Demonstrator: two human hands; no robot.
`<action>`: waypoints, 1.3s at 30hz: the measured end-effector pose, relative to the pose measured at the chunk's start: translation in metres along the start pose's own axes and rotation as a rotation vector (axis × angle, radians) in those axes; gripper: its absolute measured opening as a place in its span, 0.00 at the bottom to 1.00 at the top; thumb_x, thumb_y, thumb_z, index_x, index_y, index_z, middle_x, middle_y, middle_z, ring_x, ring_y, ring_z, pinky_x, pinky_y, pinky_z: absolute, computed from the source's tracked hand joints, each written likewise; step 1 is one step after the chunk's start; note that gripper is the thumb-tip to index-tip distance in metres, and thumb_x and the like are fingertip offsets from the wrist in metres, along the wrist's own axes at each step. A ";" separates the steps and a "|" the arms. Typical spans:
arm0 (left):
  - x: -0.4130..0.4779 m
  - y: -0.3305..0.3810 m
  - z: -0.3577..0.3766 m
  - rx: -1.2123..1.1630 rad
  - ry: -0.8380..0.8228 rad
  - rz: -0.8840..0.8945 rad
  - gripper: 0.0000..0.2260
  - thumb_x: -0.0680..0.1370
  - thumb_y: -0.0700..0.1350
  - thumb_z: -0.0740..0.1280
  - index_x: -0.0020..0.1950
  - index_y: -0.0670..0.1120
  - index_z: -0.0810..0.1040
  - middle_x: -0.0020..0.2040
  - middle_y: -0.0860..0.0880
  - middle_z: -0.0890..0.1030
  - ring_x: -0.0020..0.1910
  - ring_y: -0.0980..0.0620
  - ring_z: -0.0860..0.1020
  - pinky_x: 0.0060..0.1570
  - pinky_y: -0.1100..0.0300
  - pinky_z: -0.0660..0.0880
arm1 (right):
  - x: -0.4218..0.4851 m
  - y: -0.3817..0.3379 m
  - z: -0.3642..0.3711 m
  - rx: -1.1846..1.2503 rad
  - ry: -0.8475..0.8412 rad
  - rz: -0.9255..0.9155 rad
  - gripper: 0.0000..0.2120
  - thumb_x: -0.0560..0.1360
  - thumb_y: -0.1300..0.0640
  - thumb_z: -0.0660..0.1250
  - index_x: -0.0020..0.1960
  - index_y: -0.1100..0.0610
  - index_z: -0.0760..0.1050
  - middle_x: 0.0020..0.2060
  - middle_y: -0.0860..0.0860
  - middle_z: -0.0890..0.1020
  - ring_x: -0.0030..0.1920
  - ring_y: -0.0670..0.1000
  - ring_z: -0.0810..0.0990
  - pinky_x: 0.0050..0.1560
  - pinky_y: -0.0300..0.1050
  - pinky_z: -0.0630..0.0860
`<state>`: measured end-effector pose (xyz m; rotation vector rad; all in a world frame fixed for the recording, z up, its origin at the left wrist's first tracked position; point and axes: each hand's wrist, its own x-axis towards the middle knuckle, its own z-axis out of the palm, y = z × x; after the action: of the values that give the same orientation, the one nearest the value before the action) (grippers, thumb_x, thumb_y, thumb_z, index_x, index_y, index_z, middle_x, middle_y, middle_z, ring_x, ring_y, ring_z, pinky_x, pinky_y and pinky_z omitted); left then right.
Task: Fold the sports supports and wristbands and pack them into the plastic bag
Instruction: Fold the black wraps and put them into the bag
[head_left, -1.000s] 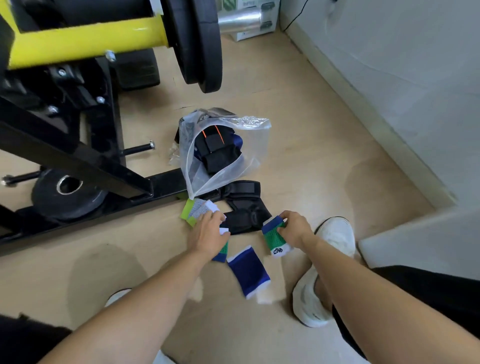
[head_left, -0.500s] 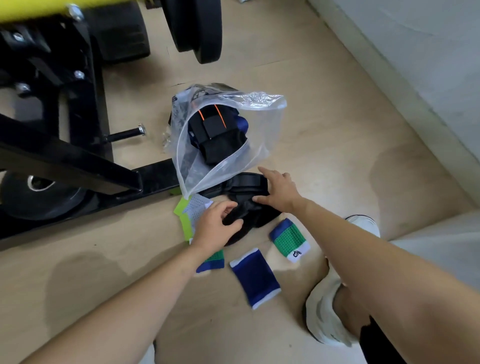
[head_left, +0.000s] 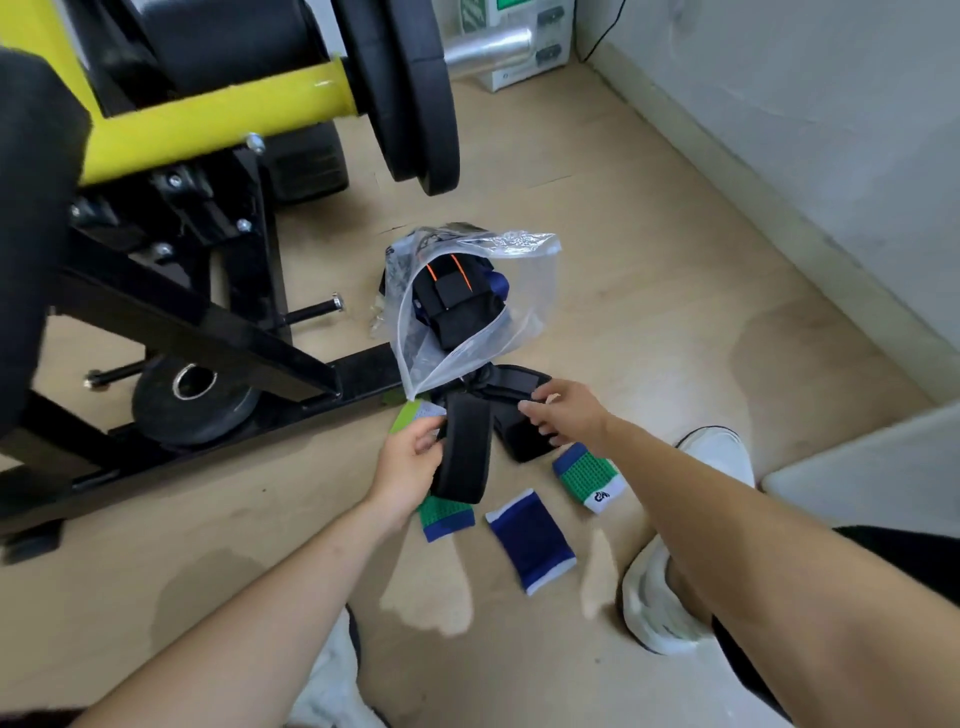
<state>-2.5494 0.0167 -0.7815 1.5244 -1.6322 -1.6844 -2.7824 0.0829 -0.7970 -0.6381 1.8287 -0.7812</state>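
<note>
Black sports support (head_left: 465, 452) lies on the floor (head_left: 675, 312) at the plastic bag (head_left: 524, 291) mouth. Left hand (head_left: 408, 460) grips its strap; right hand (head_left: 571, 415) touches it (blurred, grip cannot be told). Three wristbands (head_left: 530, 540) lie just beside.

No legible text; wristband (head_left: 589, 475) logo (head_left: 601, 497) perhaps letters.

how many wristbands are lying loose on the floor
3: green-blue wristband by the left hand, blue wristband in the middle, green-white wristband rightmost. More may be hidden.
</note>
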 end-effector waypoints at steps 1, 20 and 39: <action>-0.006 0.003 -0.001 0.052 0.054 0.040 0.14 0.79 0.35 0.68 0.62 0.46 0.82 0.52 0.48 0.84 0.51 0.52 0.81 0.57 0.57 0.78 | -0.019 -0.005 0.005 0.126 -0.143 0.050 0.20 0.73 0.45 0.74 0.58 0.56 0.78 0.48 0.56 0.82 0.44 0.53 0.81 0.45 0.48 0.81; -0.002 -0.025 0.013 0.096 -0.181 0.057 0.26 0.76 0.36 0.68 0.72 0.53 0.74 0.62 0.50 0.81 0.48 0.59 0.80 0.56 0.62 0.74 | -0.056 0.011 0.034 0.307 -0.236 0.114 0.24 0.75 0.74 0.56 0.63 0.57 0.77 0.41 0.52 0.83 0.34 0.44 0.81 0.43 0.45 0.82; 0.008 -0.047 -0.001 0.009 -0.136 -0.075 0.19 0.69 0.39 0.80 0.57 0.48 0.80 0.49 0.54 0.84 0.47 0.56 0.81 0.45 0.65 0.75 | 0.070 -0.008 0.020 -0.671 0.229 -0.273 0.31 0.70 0.43 0.74 0.70 0.49 0.70 0.62 0.48 0.78 0.62 0.57 0.68 0.62 0.52 0.70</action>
<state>-2.5321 0.0225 -0.8253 1.5223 -1.6708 -1.8598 -2.7879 0.0224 -0.8376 -1.2908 2.2566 -0.4048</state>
